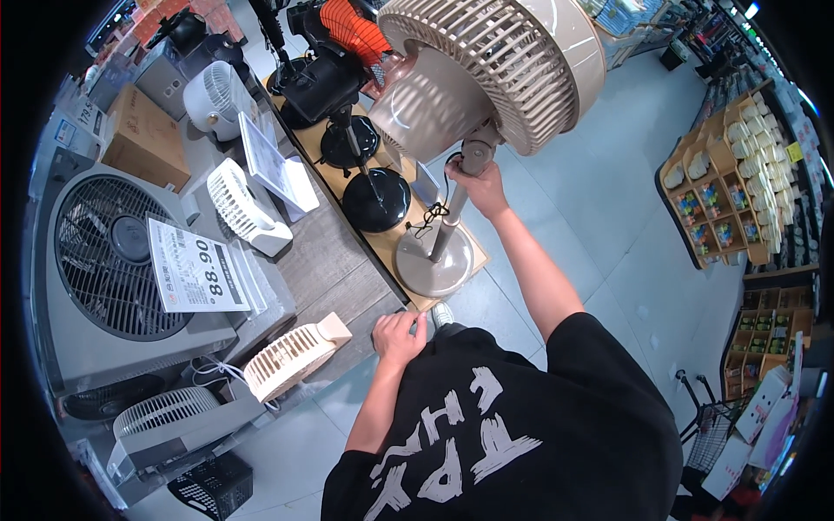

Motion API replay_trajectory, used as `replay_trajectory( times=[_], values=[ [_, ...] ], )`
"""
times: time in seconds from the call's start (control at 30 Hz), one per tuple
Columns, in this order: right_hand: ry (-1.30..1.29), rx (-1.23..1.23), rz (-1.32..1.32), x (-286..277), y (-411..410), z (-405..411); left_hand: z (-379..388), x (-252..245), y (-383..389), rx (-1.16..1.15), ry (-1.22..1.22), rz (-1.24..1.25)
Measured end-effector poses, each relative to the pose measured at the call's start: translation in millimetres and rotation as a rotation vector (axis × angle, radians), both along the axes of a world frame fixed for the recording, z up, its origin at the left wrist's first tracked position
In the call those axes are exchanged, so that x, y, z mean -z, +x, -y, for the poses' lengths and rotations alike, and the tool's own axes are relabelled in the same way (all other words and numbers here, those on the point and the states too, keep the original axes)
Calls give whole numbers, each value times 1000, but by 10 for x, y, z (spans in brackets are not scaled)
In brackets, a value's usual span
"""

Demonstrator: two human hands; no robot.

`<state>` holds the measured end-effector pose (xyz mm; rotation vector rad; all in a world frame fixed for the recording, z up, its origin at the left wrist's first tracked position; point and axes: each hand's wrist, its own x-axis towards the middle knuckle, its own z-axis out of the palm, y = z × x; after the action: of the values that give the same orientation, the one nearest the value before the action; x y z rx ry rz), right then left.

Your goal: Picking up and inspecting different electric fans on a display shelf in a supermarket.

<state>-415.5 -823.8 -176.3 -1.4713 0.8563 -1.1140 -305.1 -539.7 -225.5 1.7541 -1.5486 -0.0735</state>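
Observation:
My right hand (481, 189) is wrapped around the upper pole of a beige pedestal fan (435, 107), just below its tilt joint. The fan's large slatted head tips away towards the top of the view. Its round base (435, 264) stands on a low wooden platform (481, 255), and a black cord hangs in a bundle by the pole. My left hand (399, 335) rests on the corner of a grey wood-grain display table (339, 260), holding nothing. Near it on that table lies a small cream fan (296, 355).
Black pedestal fans (376, 198) line the platform beyond. Small white fans (238, 202), a large box fan (120, 241) and price signs (195, 267) fill the table's left. A black basket (215, 485) sits below. Across the aisle are a tiered wooden display (723, 176) and a shopping cart (707, 430).

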Motion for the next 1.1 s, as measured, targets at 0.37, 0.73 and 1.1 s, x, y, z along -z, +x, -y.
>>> replay_trajectory(
  times=[0.37, 0.73, 1.1],
  values=[
    [15, -12, -33, -93, -7, -35, -14, 60, -5, -19, 15, -10],
    [35, -1, 29, 20, 2, 81, -23, 57, 10, -16, -9, -3],
    [68, -4, 12, -19, -30, -1, -13, 19, -29, -10, -22, -23]
  ],
)
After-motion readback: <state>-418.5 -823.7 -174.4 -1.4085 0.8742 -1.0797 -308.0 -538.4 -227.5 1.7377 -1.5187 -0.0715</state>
